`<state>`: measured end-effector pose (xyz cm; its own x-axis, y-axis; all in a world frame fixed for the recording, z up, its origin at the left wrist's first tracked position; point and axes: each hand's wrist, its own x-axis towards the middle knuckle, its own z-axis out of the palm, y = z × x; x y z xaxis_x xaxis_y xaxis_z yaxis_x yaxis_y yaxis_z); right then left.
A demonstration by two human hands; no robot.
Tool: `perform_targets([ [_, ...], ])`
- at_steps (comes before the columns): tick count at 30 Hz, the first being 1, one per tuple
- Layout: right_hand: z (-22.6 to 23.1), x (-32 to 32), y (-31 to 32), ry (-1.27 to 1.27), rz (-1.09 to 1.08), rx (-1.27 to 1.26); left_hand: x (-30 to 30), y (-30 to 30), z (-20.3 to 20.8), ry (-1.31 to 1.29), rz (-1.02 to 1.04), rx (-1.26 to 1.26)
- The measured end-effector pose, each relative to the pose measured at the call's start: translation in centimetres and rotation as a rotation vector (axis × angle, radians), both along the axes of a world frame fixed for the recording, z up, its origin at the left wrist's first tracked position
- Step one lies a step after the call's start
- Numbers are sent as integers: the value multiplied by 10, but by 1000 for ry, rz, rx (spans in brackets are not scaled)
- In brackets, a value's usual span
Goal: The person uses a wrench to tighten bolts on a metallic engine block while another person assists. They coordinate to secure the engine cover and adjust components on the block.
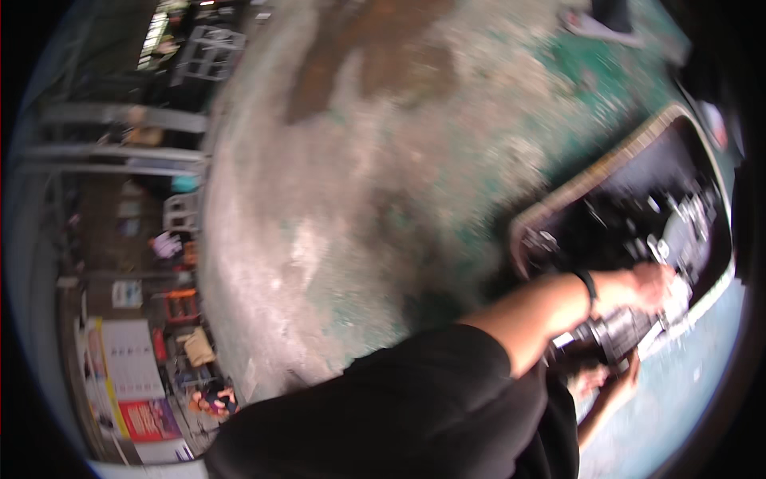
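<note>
My left arm, in a black sleeve with a dark wristband (589,292), reaches to the right over the near edge of a black tray (610,169). Motion blurs my left hand (653,287), which is beside a silvery part (678,299); its fingers are too smeared to read. Just below it, a dark ribbed cylindrical metal part (624,331) rests in my right hand (618,387), whose fingers curl around its lower side. Part of that hand is hidden beneath the part.
Loose metal pieces (682,227) lie in the tray, which has a pale, worn rim. Below is a stained green-grey floor (335,239). Posters (134,359), an orange stool (180,306) and a white rack (209,52) stand along the left. A shoe (600,28) shows at top right.
</note>
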<state>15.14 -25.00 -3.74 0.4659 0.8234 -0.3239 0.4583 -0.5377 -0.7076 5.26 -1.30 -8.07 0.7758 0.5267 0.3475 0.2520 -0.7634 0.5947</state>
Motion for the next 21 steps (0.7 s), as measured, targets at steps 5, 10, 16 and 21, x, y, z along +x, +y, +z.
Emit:
perform_targets([
  [5, 28, -29, 28, 253, -140, 11, -47, 3, 64, 160, 96, -816],
  [10, 74, -58, 46, 685, -629, -15, -54, 13, 82, 31, -47, 406],
  [16, 87, -56, 55, 695, -641, -51, -51, 13, 81, -21, 11, 344],
  [21, 82, -52, 50, 771, -581, -42, -50, 11, 86, 18, 24, 341],
])
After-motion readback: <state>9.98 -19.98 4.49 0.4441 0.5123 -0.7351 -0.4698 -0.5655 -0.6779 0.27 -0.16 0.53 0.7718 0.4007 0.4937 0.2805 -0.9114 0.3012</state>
